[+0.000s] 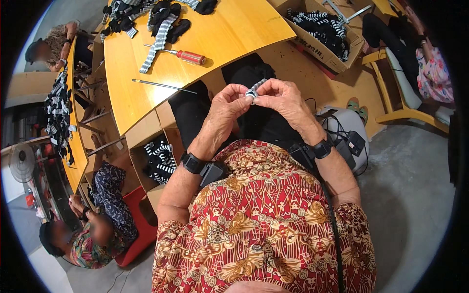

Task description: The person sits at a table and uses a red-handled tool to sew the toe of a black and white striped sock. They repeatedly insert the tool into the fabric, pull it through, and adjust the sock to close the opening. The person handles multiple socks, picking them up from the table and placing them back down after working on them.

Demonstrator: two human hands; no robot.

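Over my lap, my left hand [225, 107] and my right hand [286, 100] meet with fingertips pinched. Between them is a small striped knit piece, seemingly a sock [252, 93], in grey, white and black. Its rolled edge sits at my thumbs, and a grey-striped part rises behind the right fingers. Most of it is hidden by my fingers. On the yellow table [229, 34] ahead lie a red-handled screwdriver [190, 57], a thin metal rod [163, 86] and a grey-and-white striped sock [159, 44] beside a pile of black and striped ones.
A cardboard box [312, 51] of striped knits stands beyond the table at right. Another open box [137, 158] is by my left leg. Cables and black devices lie on a pale stool [359, 132] to my right. Co-workers sit at left and far right; a fan [22, 162] stands far left.
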